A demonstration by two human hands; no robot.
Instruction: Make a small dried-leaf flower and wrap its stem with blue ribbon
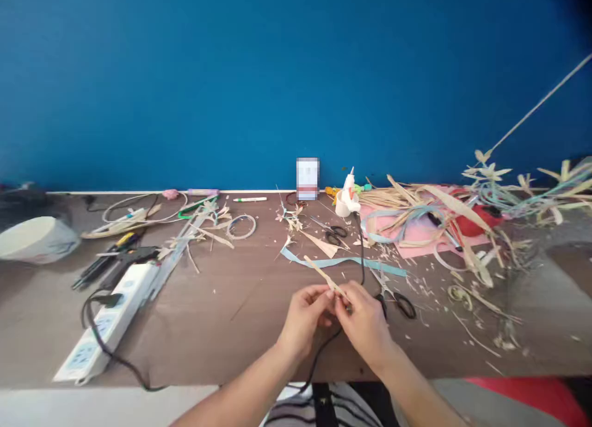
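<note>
Between the fingertips of both hands is a narrow pale straw-coloured strip [319,270], angled up to the left, its lower end partly hidden by fingers. My left hand [306,313] pinches it from the left, and my right hand [363,319] pinches it from the right. Just beyond them a light blue ribbon [340,264] lies across the table. Black-handled scissors [403,305] rest right beside my right hand, with a second pair of scissors [337,233] farther back. A wider pale strip [321,245] lies behind the ribbon.
A white glue gun [349,196] stands upright at the back, its black cord [362,254] trailing under my right hand. Straw strips [407,199] and a pink sheet [407,248] crowd the right. A power strip [108,322] and white bowl [39,239] occupy the left.
</note>
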